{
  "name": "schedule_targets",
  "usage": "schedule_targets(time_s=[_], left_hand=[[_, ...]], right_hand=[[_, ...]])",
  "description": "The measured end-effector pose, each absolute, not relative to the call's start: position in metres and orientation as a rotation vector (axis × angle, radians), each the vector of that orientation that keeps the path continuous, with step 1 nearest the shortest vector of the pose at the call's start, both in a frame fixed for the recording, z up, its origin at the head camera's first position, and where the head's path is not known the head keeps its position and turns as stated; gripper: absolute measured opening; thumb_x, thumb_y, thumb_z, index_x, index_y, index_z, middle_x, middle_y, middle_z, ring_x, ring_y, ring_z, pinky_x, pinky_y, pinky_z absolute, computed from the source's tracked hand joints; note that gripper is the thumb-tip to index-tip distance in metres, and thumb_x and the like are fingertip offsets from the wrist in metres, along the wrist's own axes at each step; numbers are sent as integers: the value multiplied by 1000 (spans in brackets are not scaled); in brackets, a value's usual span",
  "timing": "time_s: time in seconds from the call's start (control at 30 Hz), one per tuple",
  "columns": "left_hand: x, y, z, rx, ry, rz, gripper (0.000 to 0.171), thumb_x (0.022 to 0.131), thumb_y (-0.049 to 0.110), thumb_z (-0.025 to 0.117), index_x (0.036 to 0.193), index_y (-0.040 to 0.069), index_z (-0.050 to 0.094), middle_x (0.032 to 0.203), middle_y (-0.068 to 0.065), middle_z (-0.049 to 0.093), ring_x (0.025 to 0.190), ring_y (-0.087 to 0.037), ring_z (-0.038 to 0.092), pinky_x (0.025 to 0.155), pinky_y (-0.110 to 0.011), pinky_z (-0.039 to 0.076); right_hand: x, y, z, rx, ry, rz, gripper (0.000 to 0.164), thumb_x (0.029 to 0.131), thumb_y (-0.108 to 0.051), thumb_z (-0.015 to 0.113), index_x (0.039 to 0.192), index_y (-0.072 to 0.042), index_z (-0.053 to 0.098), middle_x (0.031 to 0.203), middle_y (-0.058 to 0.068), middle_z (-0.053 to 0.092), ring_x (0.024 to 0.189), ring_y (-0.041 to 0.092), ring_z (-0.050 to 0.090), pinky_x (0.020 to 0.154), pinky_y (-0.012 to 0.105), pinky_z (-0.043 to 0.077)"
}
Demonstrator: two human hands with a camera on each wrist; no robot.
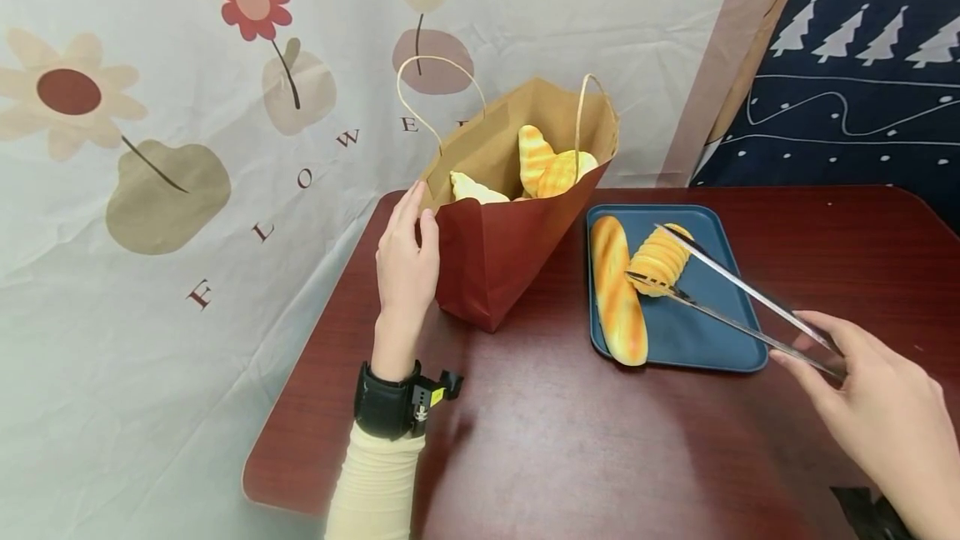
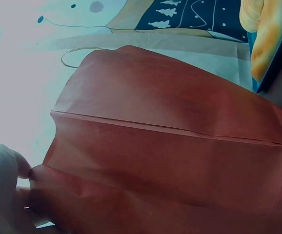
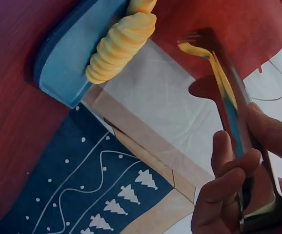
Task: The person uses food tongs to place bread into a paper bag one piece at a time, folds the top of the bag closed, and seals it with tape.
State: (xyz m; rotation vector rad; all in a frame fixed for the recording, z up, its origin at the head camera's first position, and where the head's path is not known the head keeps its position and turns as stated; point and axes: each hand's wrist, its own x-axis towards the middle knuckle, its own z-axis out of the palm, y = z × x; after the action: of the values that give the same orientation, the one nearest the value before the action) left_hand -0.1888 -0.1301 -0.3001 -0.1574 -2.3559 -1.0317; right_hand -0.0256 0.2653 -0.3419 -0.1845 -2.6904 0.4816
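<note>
A dark red paper bag [image 1: 517, 248] stands upright with its mouth open, and several bread pieces [image 1: 543, 165] show inside. My left hand [image 1: 408, 261] rests against the bag's left edge, fingers extended; in the left wrist view the bag's red side [image 2: 170, 161] partly hides the fingertips. My right hand [image 1: 885, 390] grips metal tongs [image 1: 750, 327] near their joined end. The tongs' arms are spread, their tips above a ridged spiral bread roll [image 1: 662, 261]. In the right wrist view the tongs look apart from that roll [image 3: 121, 48]. A long baguette [image 1: 618, 290] lies left of it.
A blue tray [image 1: 697, 332] bears the roll and baguette on the dark red table [image 1: 555, 440]. Two thin handles [image 1: 581, 107] rise from the bag. Behind hang a flower-print cloth [image 1: 337, 215] and a navy cloth with white trees [image 1: 840, 107].
</note>
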Motion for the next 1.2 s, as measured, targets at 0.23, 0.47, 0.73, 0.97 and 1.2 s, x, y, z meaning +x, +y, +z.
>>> schedule_targets(time_s=[0.23,0.47,0.73,0.97,1.2], left_hand=[[-188,-130,-299,-152,-2366,-1023,44,99,29,37,141,22,47,146,7,47,134,-12,45,107,-45,39],[-187,-130,-299,-146,-2367,-1015,44,99,30,37,141,22,48,145,8,47,134,-11,45,106,-44,40],[-187,-130,-297,-144,-2367,-1017,44,99,30,37,141,22,48,145,8,47,134,-11,45,106,-44,40],[-188,-131,-298,-158,-2362,-1024,44,99,29,37,141,21,47,146,6,47,134,-13,46,106,-45,40],[-188,-130,-298,-151,-2372,-1023,44,99,29,37,142,22,47,146,8,47,134,-13,45,106,-44,39]], right_hand=[[-27,272,-349,-161,-2795,397,59,68,-19,82,116,1,55,91,30,62,57,33,54,48,47,42],[-29,274,-355,-140,-2830,350,55,68,-20,81,114,-3,56,86,26,63,52,20,45,42,30,30],[-30,271,-352,-213,-2878,295,57,68,-21,80,115,-2,54,91,27,60,53,24,46,43,38,35],[-35,272,-357,-158,-2792,259,57,66,-12,80,115,1,53,93,29,60,48,23,45,39,32,29],[-48,272,-369,-63,-2728,253,60,67,-10,79,121,-1,54,103,29,60,49,27,50,38,34,30]])
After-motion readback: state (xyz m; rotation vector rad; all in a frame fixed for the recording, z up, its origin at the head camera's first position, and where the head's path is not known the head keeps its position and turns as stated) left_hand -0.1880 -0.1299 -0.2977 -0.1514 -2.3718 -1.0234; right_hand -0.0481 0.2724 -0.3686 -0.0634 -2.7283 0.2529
